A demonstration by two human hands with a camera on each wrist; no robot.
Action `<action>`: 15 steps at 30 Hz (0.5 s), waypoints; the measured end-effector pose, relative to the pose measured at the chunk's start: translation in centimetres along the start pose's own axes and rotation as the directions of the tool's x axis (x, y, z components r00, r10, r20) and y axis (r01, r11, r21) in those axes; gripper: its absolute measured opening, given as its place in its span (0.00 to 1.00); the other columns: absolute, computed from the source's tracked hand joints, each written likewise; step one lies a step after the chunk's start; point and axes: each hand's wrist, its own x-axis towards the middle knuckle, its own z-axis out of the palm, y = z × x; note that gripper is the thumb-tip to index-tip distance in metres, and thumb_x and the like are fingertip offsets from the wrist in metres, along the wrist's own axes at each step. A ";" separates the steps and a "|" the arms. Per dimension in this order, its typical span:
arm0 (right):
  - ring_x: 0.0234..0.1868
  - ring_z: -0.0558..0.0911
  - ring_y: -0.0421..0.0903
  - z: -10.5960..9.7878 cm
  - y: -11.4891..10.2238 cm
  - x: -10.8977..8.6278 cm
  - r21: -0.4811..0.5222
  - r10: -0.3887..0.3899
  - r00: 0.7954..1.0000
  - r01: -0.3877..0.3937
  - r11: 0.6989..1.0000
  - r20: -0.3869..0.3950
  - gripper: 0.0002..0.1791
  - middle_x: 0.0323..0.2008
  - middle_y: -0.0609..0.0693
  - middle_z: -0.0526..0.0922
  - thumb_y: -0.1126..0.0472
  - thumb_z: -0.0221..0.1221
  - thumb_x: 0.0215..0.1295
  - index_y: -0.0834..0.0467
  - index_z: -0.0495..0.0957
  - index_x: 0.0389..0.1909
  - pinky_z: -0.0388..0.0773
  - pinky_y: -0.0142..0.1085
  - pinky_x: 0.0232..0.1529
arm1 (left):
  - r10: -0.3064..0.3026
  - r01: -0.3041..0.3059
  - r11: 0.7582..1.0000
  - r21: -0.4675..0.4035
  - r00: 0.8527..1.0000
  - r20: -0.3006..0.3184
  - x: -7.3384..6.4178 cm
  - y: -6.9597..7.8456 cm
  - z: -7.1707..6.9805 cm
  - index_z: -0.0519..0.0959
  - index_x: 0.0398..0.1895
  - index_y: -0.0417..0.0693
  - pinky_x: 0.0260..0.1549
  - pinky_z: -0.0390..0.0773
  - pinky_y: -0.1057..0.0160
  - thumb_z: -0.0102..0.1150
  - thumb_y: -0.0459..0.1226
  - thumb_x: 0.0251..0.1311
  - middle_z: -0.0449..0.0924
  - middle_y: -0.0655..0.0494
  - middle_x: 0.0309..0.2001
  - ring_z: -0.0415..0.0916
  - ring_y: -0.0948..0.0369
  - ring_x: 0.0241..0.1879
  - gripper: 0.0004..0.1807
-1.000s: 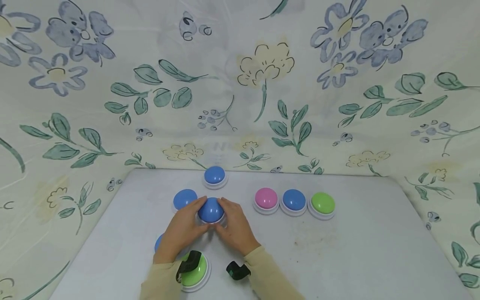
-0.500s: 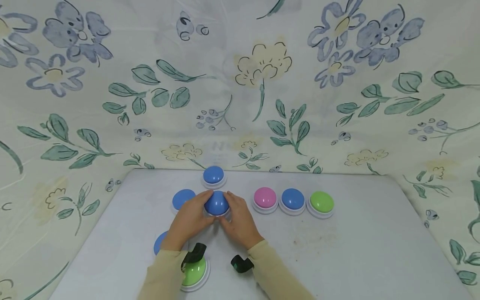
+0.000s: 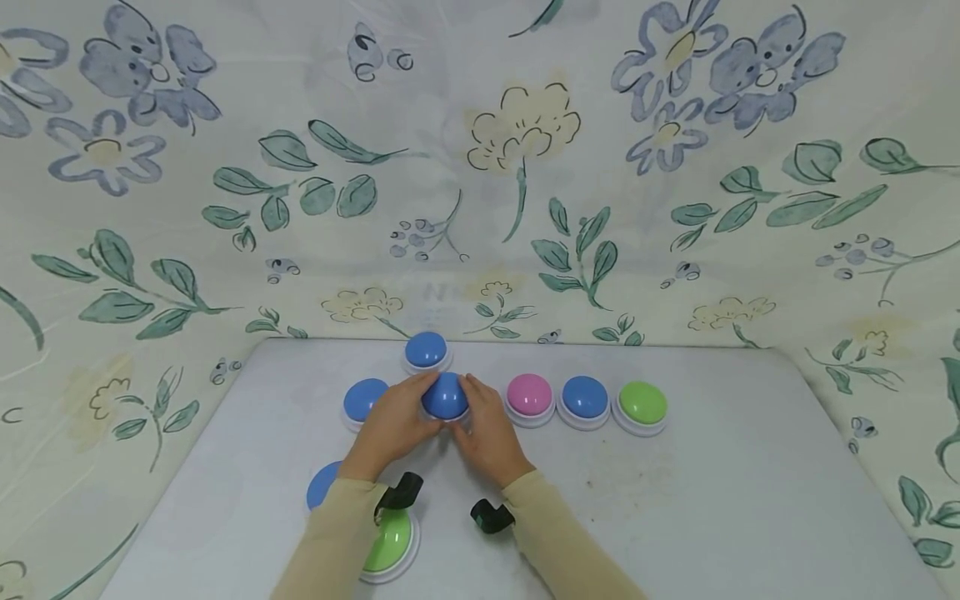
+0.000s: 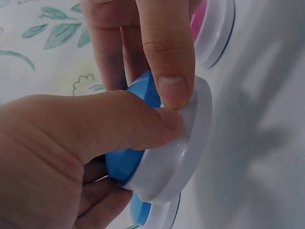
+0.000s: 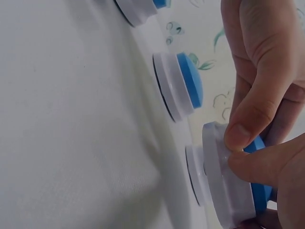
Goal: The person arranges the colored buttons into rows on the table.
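Both hands hold one blue push button (image 3: 446, 396) with a white round base, tilted and lifted clear of the white table. My left hand (image 3: 392, 425) grips its left side, and my right hand (image 3: 492, 437) grips its right side. In the left wrist view, the two thumbs press side by side on the white base (image 4: 167, 164), with other fingers around the blue dome. The right wrist view also has both thumbs on the lifted button (image 5: 228, 191). Another blue button (image 3: 426, 350) stands just behind it, and one more blue button (image 3: 365, 400) sits left of my left hand.
To the right, a pink button (image 3: 529, 396), a blue button (image 3: 585, 398) and a green button (image 3: 642, 404) stand in a row. A green button (image 3: 390, 542) and a blue button (image 3: 322, 486) are partly hidden by my left arm. Flowered cloth (image 3: 420, 167) hangs behind the table (image 3: 712, 500).
Both hands have carried the blue button right and a little farther back, toward the pink button. The buttons on the table have stayed in place.
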 end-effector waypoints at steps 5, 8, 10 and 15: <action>0.71 0.68 0.59 0.1 0.5 0.1 -0.017 -0.026 0.999 0.026 1.000 -0.034 0.36 0.70 0.66 0.67 0.65 0.65 0.65 0.69 0.63 0.71 0.67 0.47 0.70 | -0.034 0.034 0.999 -0.003 0.999 0.024 0.8 -0.1 0.5 0.69 0.67 0.30 0.63 0.73 0.44 0.76 0.33 0.49 0.74 0.36 0.64 0.73 0.41 0.63 0.41; 0.70 0.68 0.60 0.1 0.7 0.2 -0.025 -0.018 0.999 0.017 1.000 -0.036 0.36 0.70 0.67 0.67 0.66 0.65 0.65 0.69 0.63 0.71 0.67 0.48 0.70 | -0.059 0.060 0.998 -0.018 0.997 0.042 1.1 0.1 0.8 0.69 0.68 0.31 0.64 0.72 0.43 0.76 0.33 0.50 0.73 0.37 0.65 0.73 0.41 0.64 0.41; 0.71 0.68 0.60 0.1 0.8 0.2 -0.032 -0.003 1.000 0.003 0.999 -0.026 0.36 0.70 0.66 0.67 0.67 0.65 0.66 0.69 0.62 0.72 0.67 0.48 0.71 | -0.073 0.074 0.997 -0.019 0.996 0.049 1.3 0.2 0.9 0.69 0.68 0.31 0.65 0.71 0.43 0.76 0.33 0.51 0.73 0.37 0.66 0.72 0.41 0.64 0.41; 0.72 0.67 0.60 0.0 1.0 0.4 -0.007 0.033 0.999 -0.033 0.999 -0.013 0.36 0.71 0.67 0.65 0.68 0.63 0.66 0.69 0.61 0.72 0.66 0.48 0.71 | -0.101 0.102 0.994 -0.027 0.993 0.060 1.8 0.6 1.3 0.69 0.68 0.32 0.66 0.70 0.44 0.75 0.33 0.51 0.72 0.38 0.66 0.71 0.42 0.65 0.40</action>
